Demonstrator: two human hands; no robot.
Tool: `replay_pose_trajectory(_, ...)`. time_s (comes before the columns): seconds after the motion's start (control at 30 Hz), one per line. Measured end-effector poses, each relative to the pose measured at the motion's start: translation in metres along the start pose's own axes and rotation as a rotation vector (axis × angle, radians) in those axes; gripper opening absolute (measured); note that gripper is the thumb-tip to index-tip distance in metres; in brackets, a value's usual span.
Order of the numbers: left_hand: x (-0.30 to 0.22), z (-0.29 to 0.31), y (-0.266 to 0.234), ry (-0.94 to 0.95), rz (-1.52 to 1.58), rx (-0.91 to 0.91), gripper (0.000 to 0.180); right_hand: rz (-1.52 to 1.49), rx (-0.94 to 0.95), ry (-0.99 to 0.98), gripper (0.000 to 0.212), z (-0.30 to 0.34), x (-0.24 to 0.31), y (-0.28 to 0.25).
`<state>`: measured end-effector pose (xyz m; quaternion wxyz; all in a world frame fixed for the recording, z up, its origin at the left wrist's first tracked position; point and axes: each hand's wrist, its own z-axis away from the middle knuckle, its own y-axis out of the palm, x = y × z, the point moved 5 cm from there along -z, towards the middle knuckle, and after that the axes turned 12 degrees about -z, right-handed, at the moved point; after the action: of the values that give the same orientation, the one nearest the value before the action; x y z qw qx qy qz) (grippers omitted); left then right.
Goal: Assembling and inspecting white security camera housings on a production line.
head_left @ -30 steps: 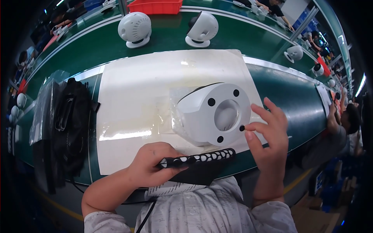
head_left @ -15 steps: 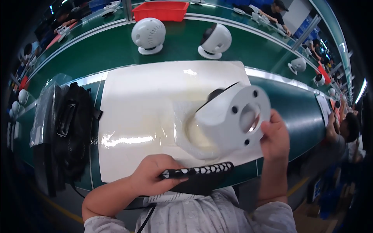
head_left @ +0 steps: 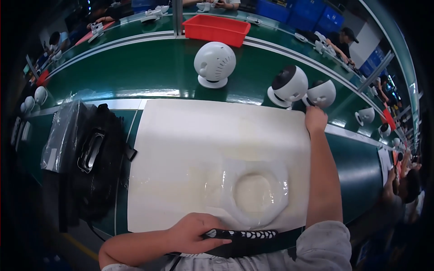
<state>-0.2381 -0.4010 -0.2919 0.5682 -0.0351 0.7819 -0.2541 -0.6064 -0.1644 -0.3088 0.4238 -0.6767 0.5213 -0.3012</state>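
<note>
My right hand (head_left: 316, 118) is stretched out to the far right, closed at the base of a white ball-shaped device (head_left: 323, 94) with a dark face. Its fingertips are partly hidden behind the device. Just left of that stands a similar white device (head_left: 297, 86) with a black face and round foot. Near the front edge my left hand (head_left: 199, 231) grips a black strip with white cell-like spots (head_left: 253, 234). Beyond the strip, a glossy white ring-shaped holder (head_left: 228, 194), seemingly covered in clear film, lies on a pale mat (head_left: 176, 149).
Another white ball-shaped device (head_left: 215, 63) stands on the green surface (head_left: 135, 72), before a red bin (head_left: 217, 30). On the left lie a black bag (head_left: 97, 167) and clear plastic packaging (head_left: 63, 135). Other people work along the far side and right.
My right hand has carried the white device from above the ring-shaped holder to the green surface at the far right. My left hand keeps the black strip. The view has shifted.
</note>
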Motion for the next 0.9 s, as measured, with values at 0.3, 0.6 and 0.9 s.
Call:
replay_pose_trajectory(0.3,0.004,0.000,-0.002,0.009,-0.033,0.002,0.020,-0.350,-0.095,-0.183,0.033,0.010,0.100,0.003)
replay_pose_trajectory(0.6,-0.001,0.007,-0.010,0.150,-0.028,-0.085,0.024,-0.700,-0.557,-0.543,0.016,0.069,0.103,-0.113)
replay_pose_trajectory(0.9,-0.004,0.003,-0.017,0.080,-0.036,-0.131,0.015,-1.917,0.196,0.255,0.026,0.169,0.121,-0.169)
